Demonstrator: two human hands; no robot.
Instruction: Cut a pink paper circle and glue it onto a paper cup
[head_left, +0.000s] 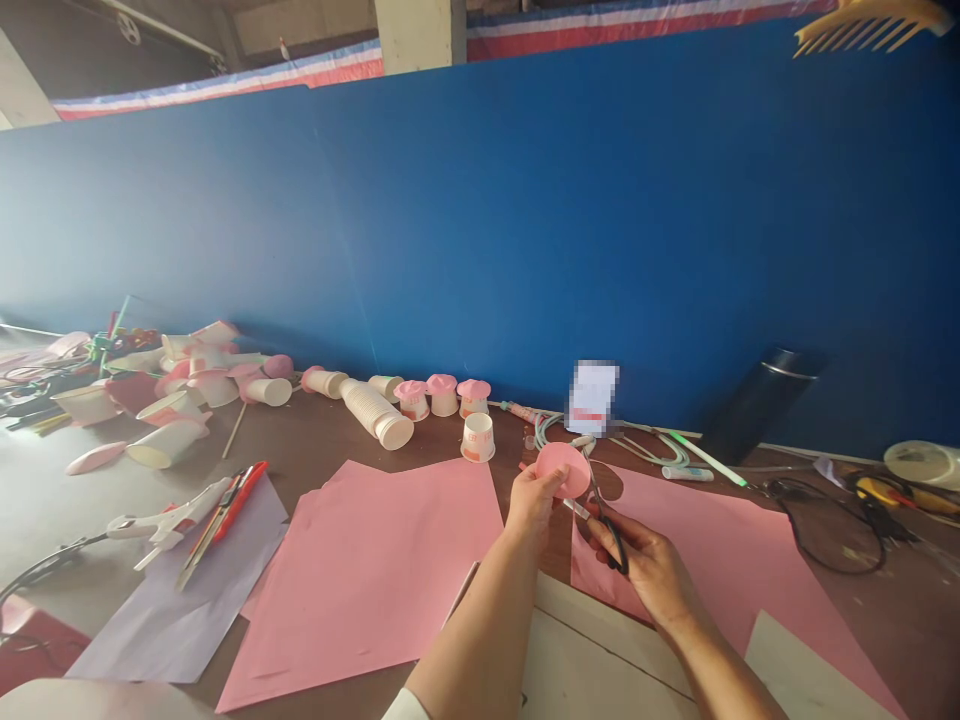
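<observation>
My left hand is raised in a pinch, its thumb on the near side and pointing up to the right. My left forearm is bare, slanting up from the bottom edge, with a pale cuff low on it. My right hand sits lower and nearer me, fingers bent in a grip and directed left. My right forearm is bare too, angling in from the lower right. The two hands are close but apart.

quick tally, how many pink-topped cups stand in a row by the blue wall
3, side by side: left cup, middle cup, and right cup behind a plain cup. None look hidden.
</observation>
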